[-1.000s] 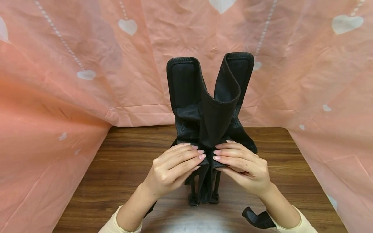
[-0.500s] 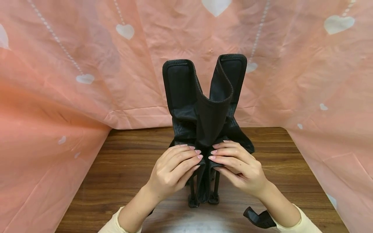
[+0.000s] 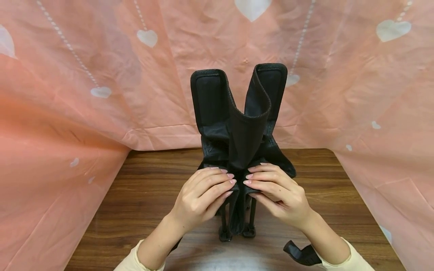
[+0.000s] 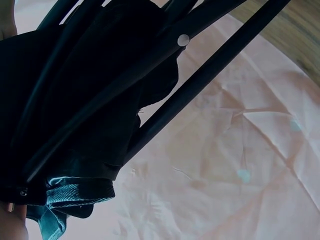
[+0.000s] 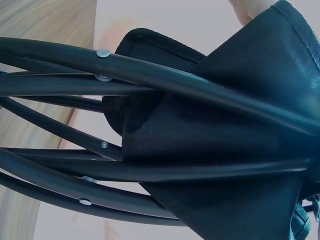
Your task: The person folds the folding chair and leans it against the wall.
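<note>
A black folding camp chair [image 3: 249, 143] stands part folded, its cloth creased into a V between two raised flaps. Both hands are on its top edges, fingertips facing each other across the centre fold. The left hand [image 3: 200, 197] grips the left edge, fingers bent over the cloth. On the opposite edge, the right hand [image 3: 279, 192] holds on with its fingers over and thumb below. In the right wrist view, dark tubes [image 5: 150, 77] with round rivets cross under the cloth [image 5: 200, 125]. The left wrist view shows more tubes [image 4: 205, 77] close together.
The chair's feet [image 3: 225, 234] rest on a wood-grain tabletop [image 3: 152, 188]. Pink cloth [image 3: 169, 94] with white hearts hangs behind and at both sides. A curved black strap [image 3: 300, 254] sits by the right sleeve.
The head view has shifted slightly, so the chair appears a little further left. Both hands keep the same hold on the cloth edges.
</note>
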Tool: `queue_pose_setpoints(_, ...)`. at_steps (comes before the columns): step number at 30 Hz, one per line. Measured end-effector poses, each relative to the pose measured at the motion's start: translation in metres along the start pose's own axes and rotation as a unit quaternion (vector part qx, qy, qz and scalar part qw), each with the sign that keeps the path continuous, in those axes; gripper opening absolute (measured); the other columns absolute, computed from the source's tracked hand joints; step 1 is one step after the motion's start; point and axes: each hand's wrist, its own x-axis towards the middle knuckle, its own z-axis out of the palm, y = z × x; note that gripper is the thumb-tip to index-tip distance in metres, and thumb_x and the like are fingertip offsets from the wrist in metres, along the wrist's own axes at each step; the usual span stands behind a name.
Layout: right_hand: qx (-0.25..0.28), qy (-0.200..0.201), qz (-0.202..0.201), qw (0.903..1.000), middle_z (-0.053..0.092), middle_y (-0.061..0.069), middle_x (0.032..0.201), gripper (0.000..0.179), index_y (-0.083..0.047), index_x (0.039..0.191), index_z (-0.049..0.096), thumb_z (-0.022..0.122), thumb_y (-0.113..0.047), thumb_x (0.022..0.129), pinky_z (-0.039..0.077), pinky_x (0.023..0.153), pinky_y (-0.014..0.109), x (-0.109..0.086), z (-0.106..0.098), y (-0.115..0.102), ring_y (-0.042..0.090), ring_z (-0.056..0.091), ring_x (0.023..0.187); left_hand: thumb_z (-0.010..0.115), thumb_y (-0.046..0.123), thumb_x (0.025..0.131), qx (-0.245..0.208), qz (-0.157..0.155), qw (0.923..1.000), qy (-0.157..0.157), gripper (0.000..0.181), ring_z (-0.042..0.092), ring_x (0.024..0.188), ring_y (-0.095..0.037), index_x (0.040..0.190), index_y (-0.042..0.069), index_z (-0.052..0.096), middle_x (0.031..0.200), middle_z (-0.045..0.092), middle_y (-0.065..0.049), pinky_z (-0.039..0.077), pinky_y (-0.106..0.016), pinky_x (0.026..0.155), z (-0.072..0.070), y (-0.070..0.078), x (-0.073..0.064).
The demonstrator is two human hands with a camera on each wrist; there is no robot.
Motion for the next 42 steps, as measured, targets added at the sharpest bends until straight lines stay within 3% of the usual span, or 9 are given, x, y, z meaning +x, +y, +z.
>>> queue_pose_setpoints(11,-0.037,0.006,-0.004,0.9993,0.071,0.019,0.088,0.026,0.005,0.087,0.073,0.069,-0.020,0.091,0.049,0.100,0.029,0.004,-0.007,-0.002,0.031,0.063,0.100,0.054,0.032,0.098,0.049,-0.037,0.9980,-0.017,0.035,0.060,0.106,-0.028,0.112,0.004,0.068,0.112,0.069,-0.010,0.044,-0.043,0.092,0.000,0.005,-0.008)
queue_pose_setpoints(16,-0.058,0.069,0.005,0.9959,0.071,0.020,0.095,0.040,0.007,0.090,0.072,0.067,-0.033,0.092,0.047,0.101,0.031,0.009,-0.015,-0.001,0.030,0.061,0.109,0.051,0.043,0.098,0.033,-0.098,0.9939,-0.038,0.046,0.048,0.120,-0.034,0.122,0.005,0.061,0.130,0.057,-0.014,0.034,-0.051,0.103,-0.007,0.003,-0.013)
queue_pose_setpoints(22,-0.109,0.157,0.064,0.9796,0.068,0.018,0.108,0.063,0.010,0.104,0.067,0.067,-0.051,0.087,0.044,0.104,0.031,0.006,-0.030,0.005,0.027,0.058,0.113,0.051,0.049,0.096,0.012,-0.179,0.9836,-0.011,0.061,0.040,0.132,-0.037,0.129,-0.002,0.055,0.136,0.049,-0.024,0.024,-0.055,0.116,-0.021,-0.010,-0.027)
queue_pose_setpoints(25,-0.128,0.183,0.122,0.9671,0.065,0.012,0.117,0.080,0.012,0.113,0.060,0.066,-0.061,0.082,0.039,0.106,0.027,-0.001,-0.041,0.010,0.021,0.054,0.117,0.045,0.057,0.096,0.017,-0.242,0.9701,0.004,0.074,0.039,0.135,-0.037,0.135,-0.006,0.049,0.138,0.047,-0.026,0.019,-0.058,0.117,-0.026,-0.019,-0.043)
queue_pose_setpoints(28,-0.150,0.168,0.197,0.9542,0.061,0.006,0.126,0.099,0.015,0.124,0.049,0.067,-0.069,0.074,0.034,0.105,0.023,-0.017,-0.053,0.015,0.014,0.048,0.122,0.035,0.064,0.096,0.018,-0.310,0.9506,-0.005,0.082,0.035,0.139,-0.035,0.143,-0.003,0.040,0.146,0.043,-0.021,0.012,-0.061,0.118,-0.028,-0.028,-0.065)
queue_pose_setpoints(31,-0.177,0.114,0.252,0.9445,0.056,0.006,0.134,0.112,0.016,0.133,0.041,0.068,-0.071,0.067,0.032,0.106,0.020,-0.042,-0.063,0.024,0.009,0.044,0.127,0.027,0.068,0.096,0.014,-0.360,0.9322,-0.039,0.085,0.030,0.142,-0.035,0.149,0.002,0.033,0.152,0.037,-0.016,0.008,-0.063,0.118,-0.029,-0.036,-0.091)
queue_pose_setpoints(35,-0.189,0.038,0.280,0.9404,0.051,0.014,0.140,0.114,0.014,0.138,0.038,0.065,-0.070,0.066,0.029,0.112,0.018,-0.077,-0.067,0.035,0.005,0.038,0.132,0.023,0.070,0.095,-0.002,-0.409,0.9077,-0.095,0.086,0.026,0.143,-0.037,0.153,0.006,0.024,0.155,0.031,-0.016,0.005,-0.066,0.117,-0.026,-0.039,-0.119)
queue_pose_setpoints(39,-0.161,-0.038,0.323,0.9319,0.046,0.017,0.145,0.114,0.006,0.145,0.036,0.066,-0.069,0.064,0.025,0.115,0.014,-0.110,-0.065,0.041,0.003,0.033,0.136,0.026,0.053,0.103,-0.036,-0.453,0.8810,-0.131,0.068,0.024,0.144,-0.037,0.155,0.010,0.020,0.156,0.027,-0.018,0.005,-0.068,0.115,-0.020,-0.037,-0.143)
queue_pose_setpoints(42,-0.145,-0.111,0.371,0.9103,0.042,0.018,0.148,0.116,-0.004,0.149,0.034,0.071,-0.067,0.060,0.032,0.115,0.033,-0.133,-0.059,0.041,0.006,0.031,0.139,0.029,0.038,0.106,-0.056,-0.479,0.8635,-0.147,0.057,0.024,0.144,-0.037,0.155,0.011,0.021,0.156,0.028,-0.019,0.006,-0.067,0.115,-0.012,-0.033,-0.159)
